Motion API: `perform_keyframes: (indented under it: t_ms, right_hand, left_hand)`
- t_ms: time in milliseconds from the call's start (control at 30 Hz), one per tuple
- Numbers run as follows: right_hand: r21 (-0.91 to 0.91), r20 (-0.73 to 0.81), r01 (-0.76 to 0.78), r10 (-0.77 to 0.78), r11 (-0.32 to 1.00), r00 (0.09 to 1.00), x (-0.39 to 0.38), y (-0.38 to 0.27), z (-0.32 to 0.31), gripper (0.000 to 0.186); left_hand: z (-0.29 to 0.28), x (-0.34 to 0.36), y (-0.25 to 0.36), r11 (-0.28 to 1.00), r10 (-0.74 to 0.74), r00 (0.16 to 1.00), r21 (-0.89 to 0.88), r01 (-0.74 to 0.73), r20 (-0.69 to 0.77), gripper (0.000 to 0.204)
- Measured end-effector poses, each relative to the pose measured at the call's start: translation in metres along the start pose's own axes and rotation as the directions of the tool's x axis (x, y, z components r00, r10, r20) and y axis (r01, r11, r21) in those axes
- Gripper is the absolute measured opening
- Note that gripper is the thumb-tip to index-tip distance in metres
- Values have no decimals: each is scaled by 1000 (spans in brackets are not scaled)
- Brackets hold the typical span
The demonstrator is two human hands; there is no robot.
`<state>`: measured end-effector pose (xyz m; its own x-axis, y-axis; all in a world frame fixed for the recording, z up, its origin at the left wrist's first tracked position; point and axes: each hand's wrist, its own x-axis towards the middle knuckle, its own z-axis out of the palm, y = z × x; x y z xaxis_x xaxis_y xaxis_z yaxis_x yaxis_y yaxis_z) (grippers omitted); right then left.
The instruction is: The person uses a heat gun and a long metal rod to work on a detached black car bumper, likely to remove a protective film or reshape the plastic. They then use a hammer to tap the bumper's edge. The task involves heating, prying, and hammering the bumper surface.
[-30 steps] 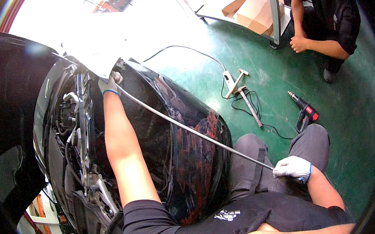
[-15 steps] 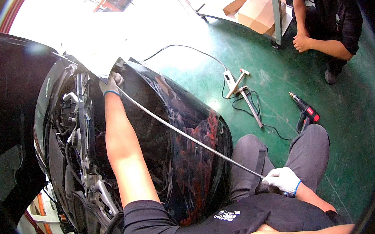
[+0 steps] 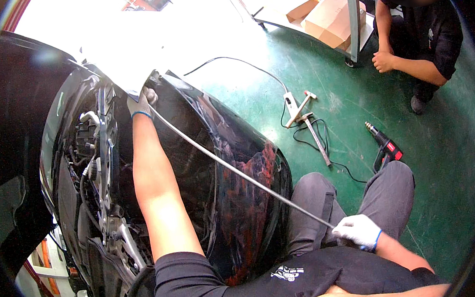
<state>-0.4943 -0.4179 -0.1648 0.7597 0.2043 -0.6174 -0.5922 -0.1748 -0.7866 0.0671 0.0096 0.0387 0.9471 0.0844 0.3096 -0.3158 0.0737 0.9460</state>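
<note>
A long thin metal rod (image 3: 239,173) slants across the front of a black car. Its near end is in my right hand (image 3: 358,231), a white knit glove closed around it beside my thigh. Out at the far end, my left hand (image 3: 142,102), also gloved, is closed at the rod beside a bright, glare-washed panel edge; the rod's tip is hidden there. My left arm reaches over the dark opening beside the engine bay (image 3: 96,159). Under the rod, the black body panel (image 3: 248,181) shows scuffs and reddish patches.
On the green floor (image 3: 441,188) lie a heat gun (image 3: 384,143), two hammers (image 3: 301,110) (image 3: 318,142) and a white corded block (image 3: 289,101). A cart (image 3: 352,16) holds an opened cardboard box (image 3: 328,21). Another person (image 3: 418,39) crouches at right.
The view has shifted slightly. Both hands keep nearly the same place on the rod, and the crouching person's hands stay together.
</note>
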Motion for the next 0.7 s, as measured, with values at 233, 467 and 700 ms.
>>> perform_keyframes:
  t_ms: [233,467,700]
  right_hand:
    - [101,-44,9,-5,995,999,3,4,24,31]
    - [125,-3,-21,21,992,1000,6,6,16,30]
    - [128,284,-122,81,984,955,3,-17,-21,36]
  left_hand:
    - [-7,2,1,998,-2,1000,57,1,12,36]
    - [0,-2,-3,999,31,999,25,-31,-17,30]
    - [-9,3,-3,1000,24,998,2,-24,51,18]
